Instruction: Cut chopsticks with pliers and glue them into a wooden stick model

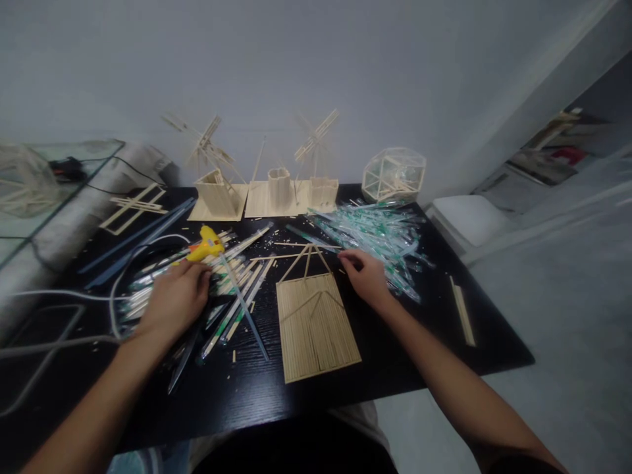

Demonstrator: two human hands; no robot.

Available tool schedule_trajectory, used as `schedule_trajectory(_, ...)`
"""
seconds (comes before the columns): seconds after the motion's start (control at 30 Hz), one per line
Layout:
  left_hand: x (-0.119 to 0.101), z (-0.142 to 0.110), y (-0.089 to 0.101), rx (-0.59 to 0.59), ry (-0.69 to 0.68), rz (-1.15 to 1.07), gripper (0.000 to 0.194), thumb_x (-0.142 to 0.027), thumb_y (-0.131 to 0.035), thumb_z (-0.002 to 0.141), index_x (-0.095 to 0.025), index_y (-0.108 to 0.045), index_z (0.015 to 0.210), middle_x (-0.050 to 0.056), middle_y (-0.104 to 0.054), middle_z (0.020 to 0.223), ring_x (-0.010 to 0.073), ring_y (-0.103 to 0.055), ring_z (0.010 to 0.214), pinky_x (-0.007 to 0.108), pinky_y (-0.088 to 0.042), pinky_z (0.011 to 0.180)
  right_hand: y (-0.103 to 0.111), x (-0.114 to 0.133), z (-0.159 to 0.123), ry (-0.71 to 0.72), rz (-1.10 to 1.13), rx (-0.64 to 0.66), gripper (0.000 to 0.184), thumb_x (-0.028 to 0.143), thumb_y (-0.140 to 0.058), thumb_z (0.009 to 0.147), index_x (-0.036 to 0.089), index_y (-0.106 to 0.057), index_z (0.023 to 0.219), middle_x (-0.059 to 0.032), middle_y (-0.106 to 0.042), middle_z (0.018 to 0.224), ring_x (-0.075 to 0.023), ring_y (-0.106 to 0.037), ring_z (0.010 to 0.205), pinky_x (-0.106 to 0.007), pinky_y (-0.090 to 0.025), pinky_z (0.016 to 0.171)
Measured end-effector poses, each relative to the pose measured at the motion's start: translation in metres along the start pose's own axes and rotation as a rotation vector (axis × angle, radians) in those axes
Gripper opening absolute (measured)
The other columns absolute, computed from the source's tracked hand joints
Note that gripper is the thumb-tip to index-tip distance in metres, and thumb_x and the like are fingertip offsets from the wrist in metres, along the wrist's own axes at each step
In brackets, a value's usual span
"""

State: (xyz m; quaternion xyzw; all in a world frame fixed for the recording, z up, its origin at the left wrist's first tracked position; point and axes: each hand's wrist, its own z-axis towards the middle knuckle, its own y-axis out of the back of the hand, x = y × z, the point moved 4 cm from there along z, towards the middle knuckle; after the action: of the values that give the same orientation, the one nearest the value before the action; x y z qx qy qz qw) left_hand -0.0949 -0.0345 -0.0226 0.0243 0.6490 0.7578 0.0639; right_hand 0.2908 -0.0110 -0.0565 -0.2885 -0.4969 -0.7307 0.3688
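My left hand (178, 295) rests over the pile of sticks at the left, its fingers curled; what they hold, if anything, is hidden. Right beside it lies a yellow glue gun (206, 243) with a long translucent glue stick (244, 306) sticking out of it. A dark, blade-like tool (186, 359) lies below that hand. My right hand (364, 273) pinches the end of a thin wooden stick (326, 247) near the top of a small stick frame (307, 260). This frame rises from the far edge of a flat panel of wooden sticks (316, 332).
Several windmill-like stick models (217, 191) stand on wooden bases along the wall. A faceted stick frame (394, 174) sits at the back right, behind a heap of plastic wrappers (380, 234). Wrapped sticks (247, 303), a white cable (114, 306) and loose sticks (463, 313) lie on the black table.
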Motion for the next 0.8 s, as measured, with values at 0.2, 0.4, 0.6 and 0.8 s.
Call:
schedule_trajectory(0.2,0.002,0.0,-0.002,-0.013,0.011,-0.025,0.05,-0.04,-0.032,0.095,-0.012,-0.071,0.106,0.018,-0.071,0.106,0.0332,-0.066,0.102,0.046,-0.05,0.097,-0.005,-0.001,-0.001,0.091,-0.075,0.065,0.02,0.017,-0.06,0.087,0.022,-0.077,0.096,-0.0074,-0.08,0.103,-0.0263,-0.074,0.101,-0.045,-0.056,0.097)
schedule_trajectory(0.4,0.001,-0.001,-0.002,-0.049,0.0,-0.075,0.045,-0.041,-0.034,0.095,-0.014,-0.069,0.105,0.018,-0.069,0.106,0.0341,-0.064,0.103,0.049,-0.051,0.095,-0.006,-0.001,-0.002,0.138,-0.105,0.102,0.023,0.014,-0.059,0.089,0.022,-0.077,0.1,-0.0078,-0.08,0.105,-0.0262,-0.073,0.104,-0.045,-0.056,0.097)
schedule_trajectory(0.6,-0.009,0.0,0.001,-0.121,-0.071,-0.16,0.039,-0.042,-0.039,0.095,-0.017,-0.068,0.102,0.017,-0.068,0.106,0.0345,-0.063,0.105,0.05,-0.05,0.097,-0.007,0.0,-0.002,0.148,-0.12,0.105,0.02,0.013,-0.061,0.088,0.022,-0.077,0.098,-0.0071,-0.08,0.101,-0.0256,-0.073,0.1,-0.043,-0.057,0.093)
schedule_trajectory(0.8,-0.012,-0.003,-0.005,-0.16,-0.091,-0.238,0.033,-0.041,-0.043,0.097,-0.018,-0.066,0.1,0.014,-0.069,0.102,0.0325,-0.065,0.1,0.049,-0.051,0.095,-0.008,0.001,-0.003,0.144,-0.119,0.112,0.02,0.015,-0.061,0.088,0.022,-0.077,0.097,-0.0071,-0.079,0.101,-0.0252,-0.073,0.098,-0.042,-0.057,0.091)
